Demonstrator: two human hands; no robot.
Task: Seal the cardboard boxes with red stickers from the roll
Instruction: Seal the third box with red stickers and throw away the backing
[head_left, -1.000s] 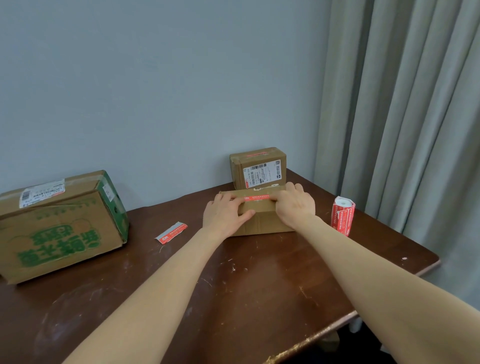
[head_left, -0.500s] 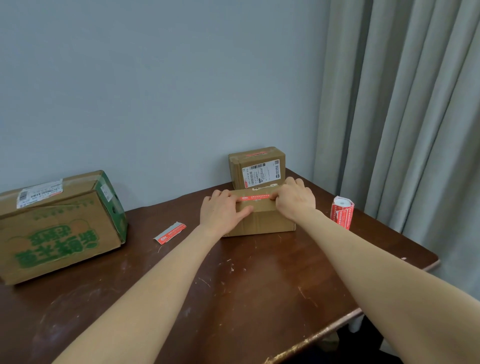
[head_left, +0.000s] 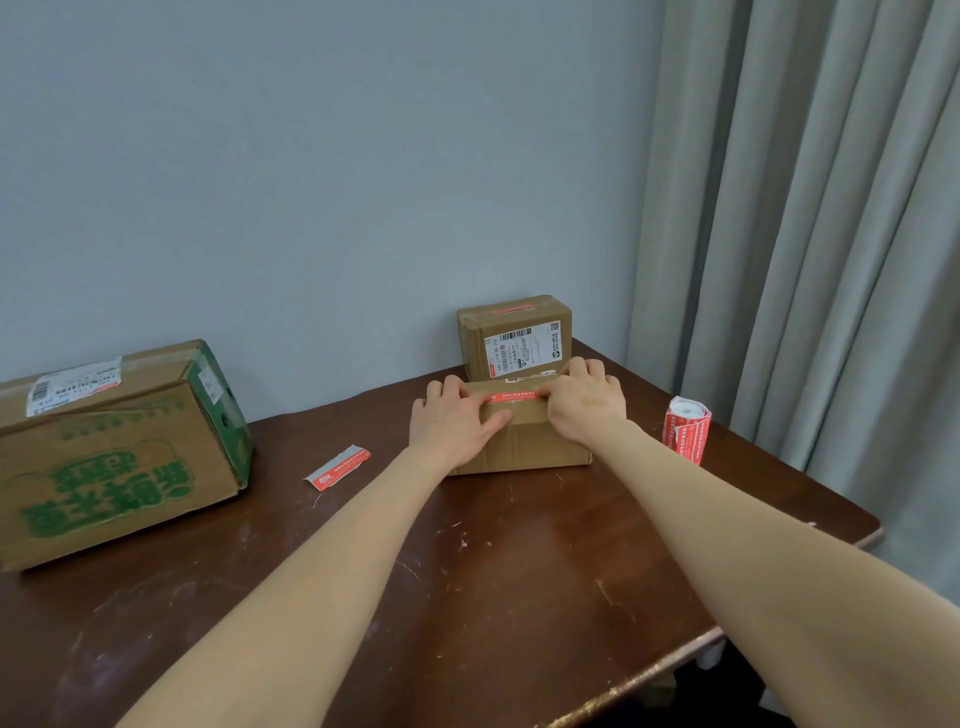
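Fingers (head_left: 448, 388) of left hand (head_left: 453, 431) straight, laid flat over top of small cardboard box (head_left: 524, 448), thumb stretched along front edge below red sticker (head_left: 511, 397). Right hand (head_left: 587, 408) arched over sticker's right end; fingertips hidden, pressing or pinching unclear. Sticker lies across box top between hands. Box sits on table (head_left: 493, 582), just in front of labelled box (head_left: 514, 338). Sticker roll (head_left: 685, 428) upright, right of hands. Loose sticker strip (head_left: 337, 467) left; large green-printed box (head_left: 114, 457) far left.
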